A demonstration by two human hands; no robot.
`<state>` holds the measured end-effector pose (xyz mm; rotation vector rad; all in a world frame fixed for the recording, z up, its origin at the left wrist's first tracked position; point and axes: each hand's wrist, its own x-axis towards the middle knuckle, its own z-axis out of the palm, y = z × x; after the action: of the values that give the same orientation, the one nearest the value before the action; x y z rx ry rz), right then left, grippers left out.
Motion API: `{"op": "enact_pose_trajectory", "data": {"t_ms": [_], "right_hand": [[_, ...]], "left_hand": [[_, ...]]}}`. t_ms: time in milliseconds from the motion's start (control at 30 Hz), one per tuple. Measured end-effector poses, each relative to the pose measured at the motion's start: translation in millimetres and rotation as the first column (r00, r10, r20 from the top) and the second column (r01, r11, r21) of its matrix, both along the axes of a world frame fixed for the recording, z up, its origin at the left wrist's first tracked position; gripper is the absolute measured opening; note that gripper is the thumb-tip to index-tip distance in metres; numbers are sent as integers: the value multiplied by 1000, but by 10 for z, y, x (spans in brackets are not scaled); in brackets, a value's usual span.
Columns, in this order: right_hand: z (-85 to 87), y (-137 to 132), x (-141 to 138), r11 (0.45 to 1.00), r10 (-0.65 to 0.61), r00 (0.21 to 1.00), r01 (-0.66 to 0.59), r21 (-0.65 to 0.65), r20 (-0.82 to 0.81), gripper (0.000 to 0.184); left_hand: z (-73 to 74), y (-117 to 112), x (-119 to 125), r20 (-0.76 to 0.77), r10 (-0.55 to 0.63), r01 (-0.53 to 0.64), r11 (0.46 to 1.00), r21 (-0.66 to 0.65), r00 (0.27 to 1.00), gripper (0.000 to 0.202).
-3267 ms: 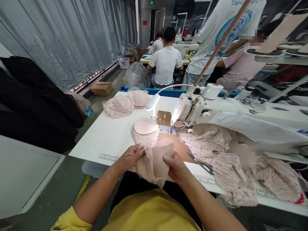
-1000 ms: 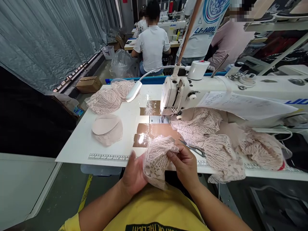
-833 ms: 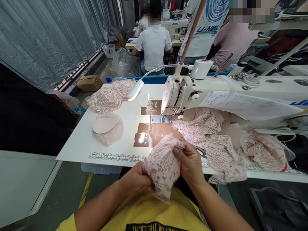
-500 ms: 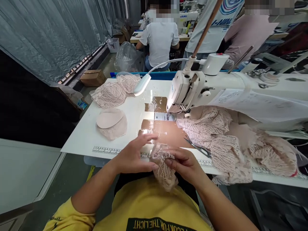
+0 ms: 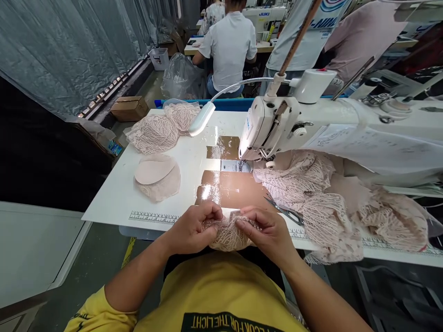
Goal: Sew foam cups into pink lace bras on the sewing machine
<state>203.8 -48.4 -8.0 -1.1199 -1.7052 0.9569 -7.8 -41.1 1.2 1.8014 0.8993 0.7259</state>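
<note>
Tabletop [image 5: 114, 196]: two hands [image 5: 195, 229] [image 5: 270, 233] pinch one lace [image 5: 230, 239].

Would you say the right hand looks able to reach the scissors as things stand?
Probably yes: the scissors lie apparently uncovered on the table close to the right hand, though that hand is pinching a lace piece.

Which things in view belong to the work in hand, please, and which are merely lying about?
Belonging, it seems:
pale pink lace piece, pinched by the left hand and right hand
white long-armed sewing machine
dark metal scissors
pale pink, smooth oval piece

Lying about, apparently:
brown cardboard box
clear, crumpled plastic bag
white plastic bin
</note>
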Motion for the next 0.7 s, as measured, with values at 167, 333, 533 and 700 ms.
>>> {"op": "enact_pose_trajectory", "data": {"t_ms": [167,333,533,700], "right_hand": [[-11,9,-25,999,13,1000,-13,43,-2,11],[-50,8,14,998,-24,1000,23,55,18,10],[-54,14,-6,999,-32,999,31,40,15,9],[-13,52,1,998,67,995,-68,11,68,9]], "left_hand": [[10,17,35,-61,9,-1,992,124,998,16],[23,89,18,76,-86,90,994,-56,993,19],[-44,112,35,46,5,1,990,-138,999,36],[-111,124,96,43,-90,98,965,-242,995,18]]}}
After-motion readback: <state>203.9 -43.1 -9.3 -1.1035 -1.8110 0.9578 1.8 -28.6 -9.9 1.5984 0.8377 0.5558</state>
